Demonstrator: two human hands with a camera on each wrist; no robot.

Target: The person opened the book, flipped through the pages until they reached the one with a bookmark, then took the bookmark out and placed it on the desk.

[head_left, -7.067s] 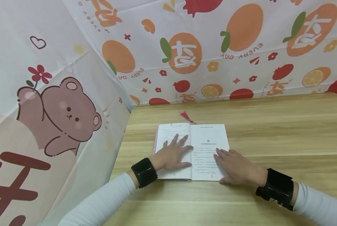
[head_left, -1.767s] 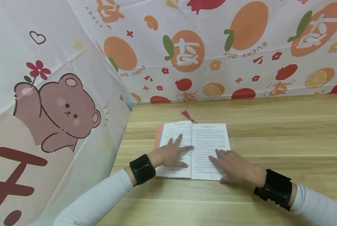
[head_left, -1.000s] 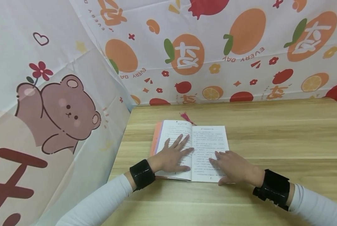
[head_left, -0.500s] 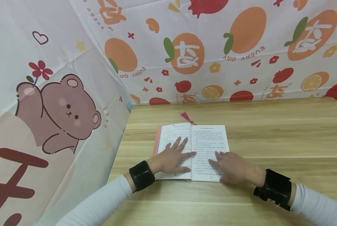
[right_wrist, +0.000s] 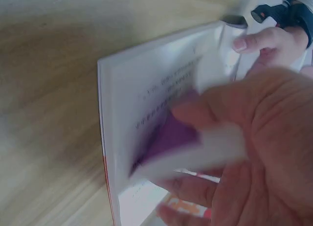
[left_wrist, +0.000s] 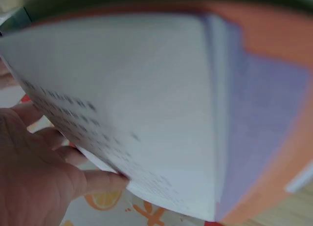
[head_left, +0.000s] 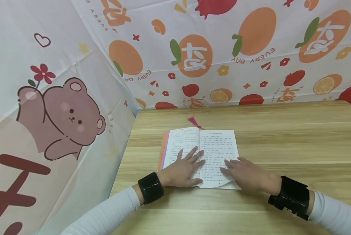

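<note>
An open book [head_left: 219,142] lies on the table with printed text on both pages. My left hand [head_left: 181,169] rests on the left page, fingers spread and reaching across the gutter; the left wrist view shows that page [left_wrist: 156,103] close up, with the thumb along its inner side. At the lower right corner, my right hand [head_left: 249,174] pinches a page, whose bottom edge curls up off the sheet below. In the right wrist view the bent page [right_wrist: 210,150], with a purple patch [right_wrist: 176,133] beside it, passes between thumb and fingers.
A pink tassel [head_left: 194,121] sticks out beyond the book's top edge. The orange cover [head_left: 162,150] shows along its left side. Behind the wooden table [head_left: 296,140] hangs a fruit-print cloth [head_left: 152,29], and a bear-print cloth [head_left: 72,111] borders its left.
The right page went from a chapter heading to full text. Lately my left hand has slid nearer the bottom and the gutter, and the right page's lower corner has lifted under my right hand.
</note>
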